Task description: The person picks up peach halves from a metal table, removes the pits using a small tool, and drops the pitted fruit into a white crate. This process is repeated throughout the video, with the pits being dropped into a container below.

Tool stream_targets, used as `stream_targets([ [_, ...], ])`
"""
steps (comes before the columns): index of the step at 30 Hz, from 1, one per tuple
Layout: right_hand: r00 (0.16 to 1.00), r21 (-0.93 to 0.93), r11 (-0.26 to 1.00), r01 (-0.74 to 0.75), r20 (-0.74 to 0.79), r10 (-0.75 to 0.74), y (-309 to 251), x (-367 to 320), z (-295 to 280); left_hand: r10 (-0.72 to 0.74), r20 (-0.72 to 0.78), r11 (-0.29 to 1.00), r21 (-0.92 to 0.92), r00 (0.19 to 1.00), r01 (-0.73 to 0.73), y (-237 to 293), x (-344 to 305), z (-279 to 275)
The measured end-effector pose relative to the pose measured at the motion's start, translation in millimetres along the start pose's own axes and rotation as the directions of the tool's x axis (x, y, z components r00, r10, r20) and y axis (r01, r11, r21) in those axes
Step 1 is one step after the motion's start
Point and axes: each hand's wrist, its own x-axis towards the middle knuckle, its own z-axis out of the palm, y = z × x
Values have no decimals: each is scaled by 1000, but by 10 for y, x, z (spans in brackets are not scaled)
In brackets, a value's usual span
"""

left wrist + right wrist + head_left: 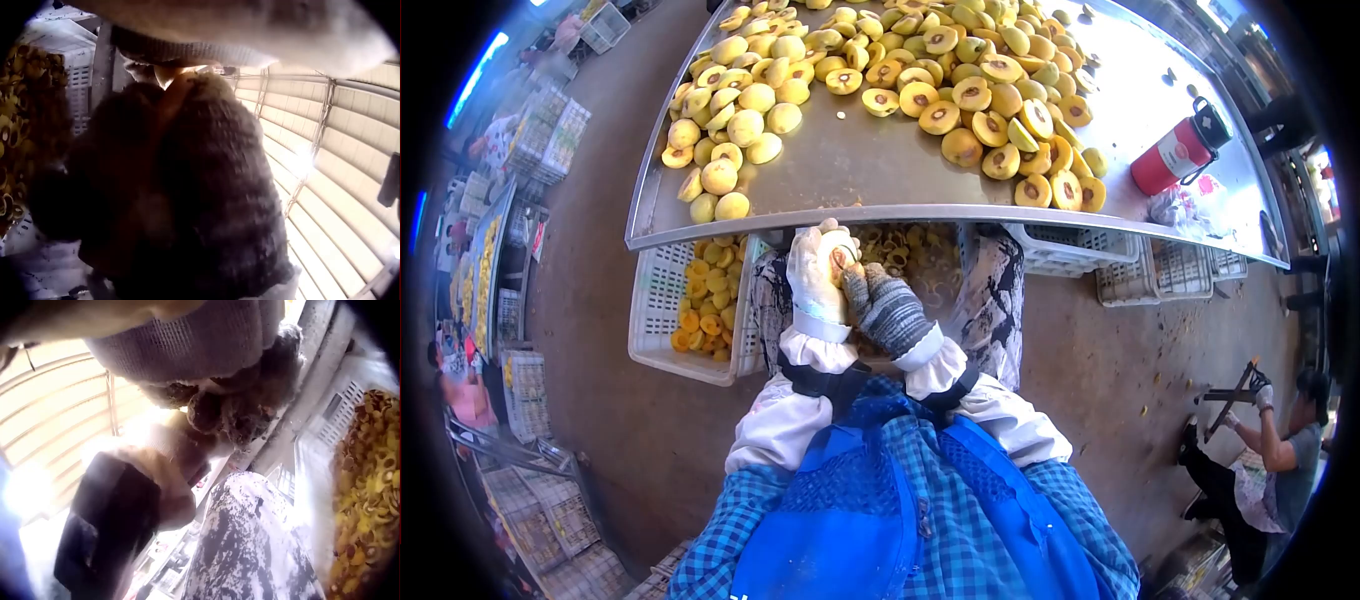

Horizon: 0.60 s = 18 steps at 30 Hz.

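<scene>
In the head view my left hand (812,272), in a whitish glove, holds a yellow peach half (838,256), cut face up with its brown centre showing. My right hand (890,308), in a grey knitted glove, has its fingers curled close against that half. A thin, dark curved tool shows over the cut face at the right fingertips; the rest of it is hidden in the hand. Both hands are just below the table's front edge, above the lap. In the left wrist view the right glove (219,181) is dark and fills the middle.
Many peach halves (940,118) lie on the metal table (840,180). A red flask (1175,158) stands at its right. A white crate (735,368) with peach pieces (705,300) sits at lower left; more pieces (369,494) fill a container between the knees. Another person (1280,455) sits at right.
</scene>
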Motion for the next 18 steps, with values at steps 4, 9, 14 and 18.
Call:
stream_targets([
  [4,972,153,971,-186,174,159,9,3,64,94,-137,995,44,986,-89,31,-152,204],
  [9,990,175,975,137,-60,-129,64,-140,27,57,-114,993,110,992,-45,88,-213,265],
  [14,978,433,888,155,-191,-78,109,-193,-62,145,-27,951,281,989,-132,57,-268,258],
  [18,988,698,705,-125,151,26,72,-135,-232,406,241,619,637,881,-459,38,-219,177],
])
